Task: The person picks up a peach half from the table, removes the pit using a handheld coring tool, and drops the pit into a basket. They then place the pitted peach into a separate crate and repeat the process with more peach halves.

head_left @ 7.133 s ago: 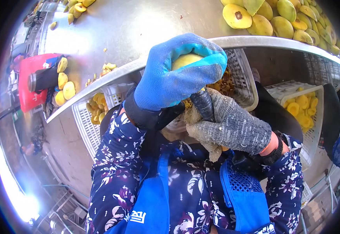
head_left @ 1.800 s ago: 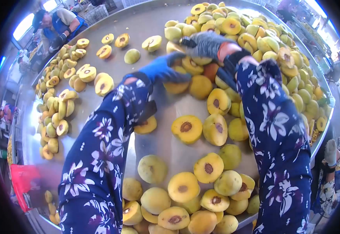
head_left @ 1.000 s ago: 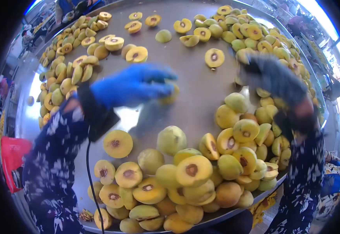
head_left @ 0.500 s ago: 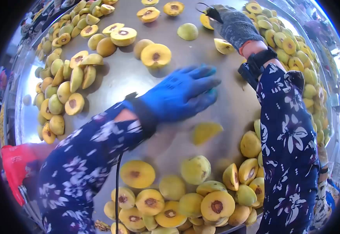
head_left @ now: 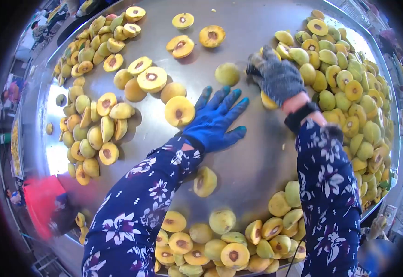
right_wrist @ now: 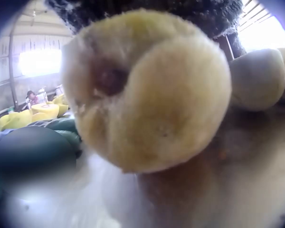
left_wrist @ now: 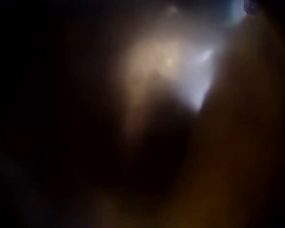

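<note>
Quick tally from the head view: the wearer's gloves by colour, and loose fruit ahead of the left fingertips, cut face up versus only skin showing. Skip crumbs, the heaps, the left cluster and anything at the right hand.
Blue glove: 1
Grey glove: 1
Cut-face-up fruit: 3
Skin-only fruit: 1
Total: 6

Yellow fruit half, cut face up with brown centre exposed, lies just beside the left hand. Right hand grips a dark handle, mostly hidden; pale fruit with a dark hollow sits beneath, partly covered.
</note>
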`<action>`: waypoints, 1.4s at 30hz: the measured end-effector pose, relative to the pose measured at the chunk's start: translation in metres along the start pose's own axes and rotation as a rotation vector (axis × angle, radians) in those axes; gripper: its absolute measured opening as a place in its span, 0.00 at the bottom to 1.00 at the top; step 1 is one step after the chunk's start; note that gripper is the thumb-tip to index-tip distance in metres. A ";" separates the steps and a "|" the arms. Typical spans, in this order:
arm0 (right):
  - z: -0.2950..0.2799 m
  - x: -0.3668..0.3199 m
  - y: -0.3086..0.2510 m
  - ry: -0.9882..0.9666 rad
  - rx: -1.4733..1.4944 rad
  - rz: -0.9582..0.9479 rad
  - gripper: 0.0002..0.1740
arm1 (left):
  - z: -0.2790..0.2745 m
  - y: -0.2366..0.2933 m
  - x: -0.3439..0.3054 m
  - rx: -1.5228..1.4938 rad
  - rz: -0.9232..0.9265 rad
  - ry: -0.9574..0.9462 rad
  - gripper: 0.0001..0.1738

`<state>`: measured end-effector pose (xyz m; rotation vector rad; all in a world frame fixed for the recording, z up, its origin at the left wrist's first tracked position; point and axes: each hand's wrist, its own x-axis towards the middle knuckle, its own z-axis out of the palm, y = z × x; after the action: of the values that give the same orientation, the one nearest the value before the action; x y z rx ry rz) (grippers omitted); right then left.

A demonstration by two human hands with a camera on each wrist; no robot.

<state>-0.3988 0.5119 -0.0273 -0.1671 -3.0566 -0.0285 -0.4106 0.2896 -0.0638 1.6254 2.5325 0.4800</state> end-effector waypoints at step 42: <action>-0.088 0.036 0.169 0.128 -0.192 -0.083 0.07 | -0.013 -0.020 0.062 0.102 -0.259 -0.048 0.39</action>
<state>-0.4086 0.6815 0.0657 -0.0479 -2.9270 -0.3250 -0.4578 0.3353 -0.0520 1.2912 2.7165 0.2870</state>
